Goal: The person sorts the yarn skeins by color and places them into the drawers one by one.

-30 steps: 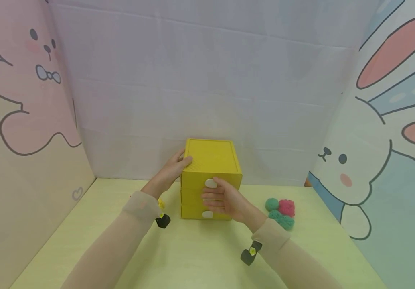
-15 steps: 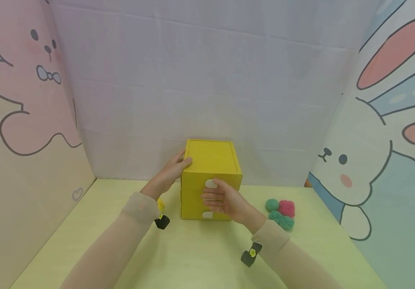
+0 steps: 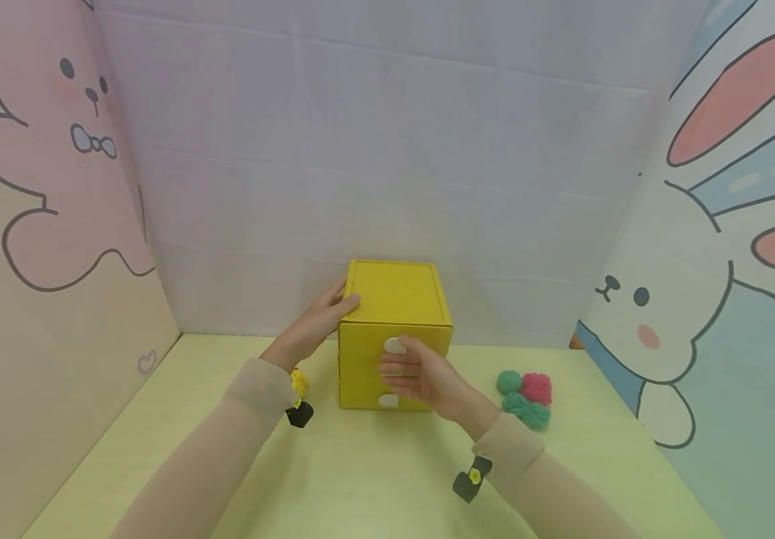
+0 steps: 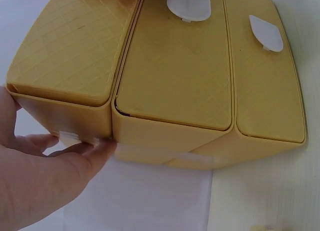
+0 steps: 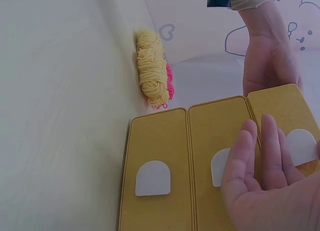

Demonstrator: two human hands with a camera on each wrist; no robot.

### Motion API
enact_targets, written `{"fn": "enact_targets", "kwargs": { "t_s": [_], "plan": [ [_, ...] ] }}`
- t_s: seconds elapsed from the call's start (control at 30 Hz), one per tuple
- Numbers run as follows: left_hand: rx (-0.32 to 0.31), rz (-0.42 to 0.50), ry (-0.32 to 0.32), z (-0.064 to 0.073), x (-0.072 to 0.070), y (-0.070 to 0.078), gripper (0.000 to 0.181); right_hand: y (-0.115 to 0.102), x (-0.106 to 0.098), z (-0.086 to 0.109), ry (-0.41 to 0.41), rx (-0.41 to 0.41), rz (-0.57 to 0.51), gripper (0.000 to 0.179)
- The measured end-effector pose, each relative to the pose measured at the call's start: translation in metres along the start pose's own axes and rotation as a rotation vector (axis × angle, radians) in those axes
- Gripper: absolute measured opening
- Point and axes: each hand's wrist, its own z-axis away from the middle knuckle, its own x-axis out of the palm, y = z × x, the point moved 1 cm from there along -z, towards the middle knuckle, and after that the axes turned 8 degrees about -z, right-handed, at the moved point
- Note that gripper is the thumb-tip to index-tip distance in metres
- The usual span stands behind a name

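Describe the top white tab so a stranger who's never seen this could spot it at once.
Find the yellow box on the pale table. On its front, by the right hand, is the top white tab. The middle tab and bottom tab look similar, but this sits highest.

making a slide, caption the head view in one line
Left hand holds a yellow drawer box, right hand at its front, green and pink yarn to the right.

Head view: a bear drawing (image 3: pixel 67 172) appears at ten o'clock, a rabbit drawing (image 3: pixel 690 299) at three, green yarn (image 3: pixel 526 411) at four.
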Motion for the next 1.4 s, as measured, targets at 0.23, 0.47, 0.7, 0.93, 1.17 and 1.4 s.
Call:
{"fn": "enact_targets", "kwargs": {
  "t_s": [0.23, 0.47, 0.7, 0.93, 1.17, 1.4],
  "plan": [
    [-0.001, -0.008, 0.006, -0.001, -0.001, -0.002, 0.078, 0.002, 0.001, 0.004, -0.012, 0.002, 0.014, 0.077],
    [0.002, -0.024, 0.023, -0.003, 0.000, -0.005, 0.078, 0.003, 0.003, 0.011, -0.028, -0.003, 0.017, 0.077],
    [-0.008, -0.042, 0.038, -0.002, -0.001, -0.005, 0.081, 0.006, 0.003, 0.018, -0.059, -0.019, -0.012, 0.076],
    [-0.001, -0.043, 0.036, -0.002, 0.000, -0.004, 0.079, 0.007, 0.004, 0.025, -0.064, -0.013, 0.001, 0.076],
    [-0.006, -0.047, 0.034, -0.001, 0.000, -0.002, 0.080, 0.008, 0.006, 0.033, -0.074, 0.000, -0.005, 0.076],
    [-0.008, -0.040, 0.032, 0.001, 0.001, 0.000, 0.079, 0.011, 0.005, 0.038, -0.092, 0.013, -0.012, 0.076]
  ]
}}
